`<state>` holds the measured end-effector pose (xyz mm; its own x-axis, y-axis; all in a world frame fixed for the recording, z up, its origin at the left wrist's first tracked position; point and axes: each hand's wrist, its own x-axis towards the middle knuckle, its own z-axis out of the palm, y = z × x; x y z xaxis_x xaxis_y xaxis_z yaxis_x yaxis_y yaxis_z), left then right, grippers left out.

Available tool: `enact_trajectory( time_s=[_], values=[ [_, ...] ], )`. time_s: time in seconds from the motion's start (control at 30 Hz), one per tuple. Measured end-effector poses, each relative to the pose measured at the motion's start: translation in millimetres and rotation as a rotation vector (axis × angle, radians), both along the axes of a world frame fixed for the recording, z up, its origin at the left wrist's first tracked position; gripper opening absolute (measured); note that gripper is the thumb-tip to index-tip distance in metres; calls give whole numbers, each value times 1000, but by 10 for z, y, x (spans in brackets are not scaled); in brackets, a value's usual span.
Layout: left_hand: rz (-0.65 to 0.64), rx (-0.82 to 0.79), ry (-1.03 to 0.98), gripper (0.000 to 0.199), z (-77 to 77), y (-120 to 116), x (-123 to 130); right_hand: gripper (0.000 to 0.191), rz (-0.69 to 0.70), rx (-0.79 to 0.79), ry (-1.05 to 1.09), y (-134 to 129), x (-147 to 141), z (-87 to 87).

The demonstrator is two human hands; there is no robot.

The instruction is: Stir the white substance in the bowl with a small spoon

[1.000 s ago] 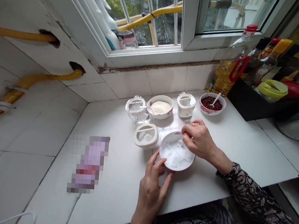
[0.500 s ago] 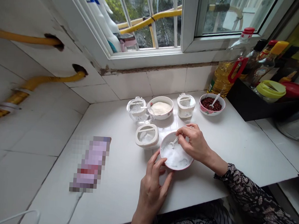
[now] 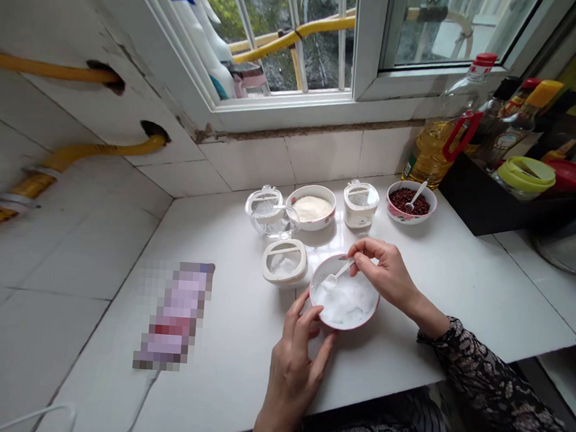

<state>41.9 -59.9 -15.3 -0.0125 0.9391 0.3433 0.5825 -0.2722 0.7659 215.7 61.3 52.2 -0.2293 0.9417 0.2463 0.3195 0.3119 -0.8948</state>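
My right hand (image 3: pixel 381 270) pinches the handle of a small white spoon (image 3: pixel 331 281), whose bowl is over the left part of a white powder. The powder lies in a bowl with a pink rim (image 3: pixel 368 319). Against the lower left rim of this bowl rests my left hand (image 3: pixel 298 358), fingers apart. Just left of the bowl stands a clear jar with a cream rim (image 3: pixel 285 262). Behind are a clear jar with its lid up (image 3: pixel 266 211), a bowl of off-white powder (image 3: pixel 313 208) and another lidded jar (image 3: pixel 360 204).
A bowl of dark red beans (image 3: pixel 410 203) with a white spoon stands at the back right, beside an oil bottle (image 3: pixel 431 144) and a black rack (image 3: pixel 471 199) of bottles. A pixelated phone-like object (image 3: pixel 177 320) with a cable lies left.
My right hand has moved slightly right and back, and more of the spoon now shows above the powder. My left hand has stayed at the bowl's rim.
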Motion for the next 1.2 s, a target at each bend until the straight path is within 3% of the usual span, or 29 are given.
enact_trajectory(
  time_s=[0.1,0.5,0.63,0.8,0.87,1.2],
  values=[
    [6,-12,-11,31,6,-8,12,13,17,-95,75,-1,9,18],
    [13,26,-12,29,-19,2,22,11,37,-169,284,48,-108,32],
    [-9,26,-8,30,-28,5,9,14,58,12,279,12,-248,74],
    [-4,31,11,31,-50,6,3,20,126,513,-126,-24,-361,21],
    [-12,49,9,31,-63,7,2,23,158,644,-254,-21,-372,-2],
    [-20,67,15,32,-94,18,-9,21,249,762,-508,41,-488,18]
  ],
)
